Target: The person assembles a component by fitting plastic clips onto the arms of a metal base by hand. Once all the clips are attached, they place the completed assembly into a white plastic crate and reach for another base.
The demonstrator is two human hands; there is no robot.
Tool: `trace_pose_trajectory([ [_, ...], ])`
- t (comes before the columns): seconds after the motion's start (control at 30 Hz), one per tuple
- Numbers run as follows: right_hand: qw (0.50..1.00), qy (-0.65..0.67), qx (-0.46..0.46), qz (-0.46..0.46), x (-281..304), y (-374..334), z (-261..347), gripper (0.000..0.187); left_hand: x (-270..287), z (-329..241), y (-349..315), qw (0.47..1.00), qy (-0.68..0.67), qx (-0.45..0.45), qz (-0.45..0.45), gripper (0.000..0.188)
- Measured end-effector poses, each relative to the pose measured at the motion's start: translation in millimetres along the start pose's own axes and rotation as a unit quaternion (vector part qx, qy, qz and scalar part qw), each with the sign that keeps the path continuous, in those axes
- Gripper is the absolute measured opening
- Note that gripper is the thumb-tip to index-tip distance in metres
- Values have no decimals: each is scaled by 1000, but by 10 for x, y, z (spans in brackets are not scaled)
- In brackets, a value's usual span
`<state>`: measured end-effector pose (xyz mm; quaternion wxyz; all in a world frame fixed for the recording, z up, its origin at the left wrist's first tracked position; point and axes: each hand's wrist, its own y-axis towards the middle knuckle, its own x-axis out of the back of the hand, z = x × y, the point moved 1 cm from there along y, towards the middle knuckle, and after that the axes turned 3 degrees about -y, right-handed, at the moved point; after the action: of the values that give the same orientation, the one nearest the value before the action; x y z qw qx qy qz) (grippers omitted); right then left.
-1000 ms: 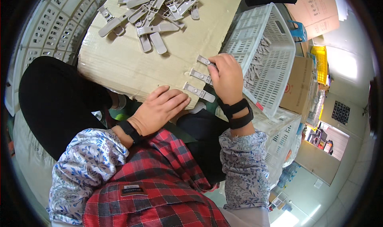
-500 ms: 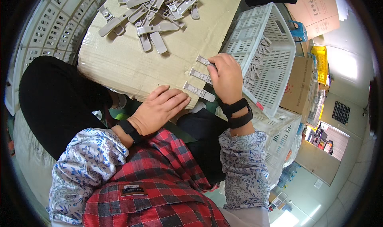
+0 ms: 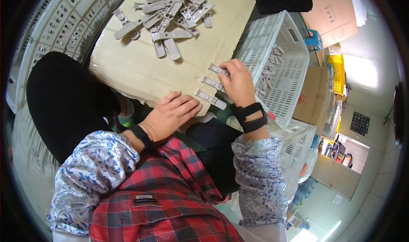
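Note:
Three grey plastic clip-like pieces lie in a column along the right edge of a cardboard-topped surface. At the farthest piece, my right hand has its thumb and fingers closed round the right end. The middle piece lies just below my thumb, and the nearest piece sits between my two hands. My left hand rests flat at the near edge with fingers stretched out, holding nothing. Farther back is a loose pile of similar grey pieces, some with long paddle-shaped ends.
Right of the board, a white slotted crate holds many grey pieces. Another white slotted basket stands at the left. A brown carton, a blue stool and a yellow crate are beyond on the right.
The view has shifted slightly, so the board and crate appear a little moved. My right hand stays at the farthest piece and my left hand stays flat at the edge.

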<state>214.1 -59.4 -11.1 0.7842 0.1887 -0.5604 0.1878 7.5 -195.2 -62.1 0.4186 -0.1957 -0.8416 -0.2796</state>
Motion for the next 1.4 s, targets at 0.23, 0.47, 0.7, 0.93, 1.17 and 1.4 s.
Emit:
trace_pose_trajectory([
  [0.23,980,-120,140,-78,77,528,662,25,-43,-2,6,999,-6,-12,-31,50],
  [0.47,963,-135,226,-55,-344,1070,799,17,-88,-9,-7,999,-21,-12,-45,48],
  [0.7,991,117,-14,64,18,598,654,29,-99,19,-63,998,-28,-11,-48,46],
  [0.93,1000,0,23,-11,-211,327,621,28,-74,-12,11,999,-22,-21,-29,48],
  [1.17,997,-14,73,-32,-116,440,638,18,-19,0,22,1000,-12,-4,-9,53],
  [1.4,998,-41,-1,-45,346,265,-150,16,23,-5,37,1000,-13,7,13,53],
])
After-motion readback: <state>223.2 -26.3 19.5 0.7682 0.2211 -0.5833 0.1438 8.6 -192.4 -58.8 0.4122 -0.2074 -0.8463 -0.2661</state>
